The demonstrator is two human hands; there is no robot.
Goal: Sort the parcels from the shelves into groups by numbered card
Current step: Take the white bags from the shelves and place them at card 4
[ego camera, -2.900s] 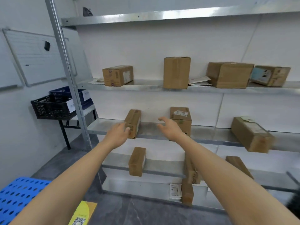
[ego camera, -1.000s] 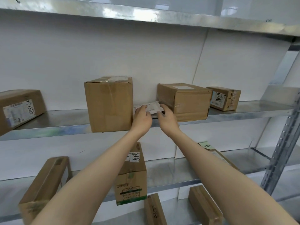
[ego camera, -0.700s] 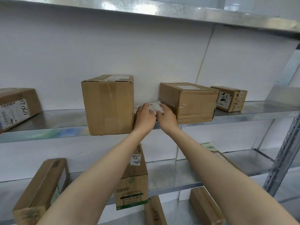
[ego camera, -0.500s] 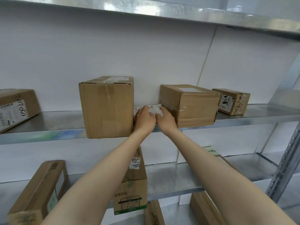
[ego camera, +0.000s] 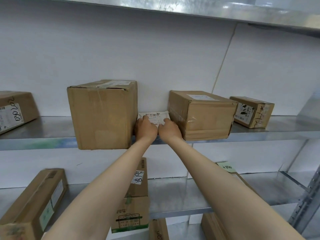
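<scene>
A flat white mailer parcel point(ego camera: 154, 116) with a barcode label lies on the metal shelf point(ego camera: 52, 134), wedged between a tall cardboard box point(ego camera: 102, 115) and a wider cardboard box point(ego camera: 204, 115). My left hand point(ego camera: 145, 129) and my right hand point(ego camera: 168, 129) both lie on the near edge of the mailer, fingers curled over it. Whether the fingers reach under the mailer is hidden.
A small labelled box point(ego camera: 251, 111) stands at the right of the same shelf, another labelled box point(ego camera: 13, 111) at the left. The shelf below point(ego camera: 181, 196) carries several more cardboard boxes. A metal upright point(ego camera: 306, 203) rises at the right. A higher shelf hangs overhead.
I stepped close to the shelving and raised both hands from the lower shelf to the white mailer. Over the last second the hands have stayed on it while the view shifted slightly.
</scene>
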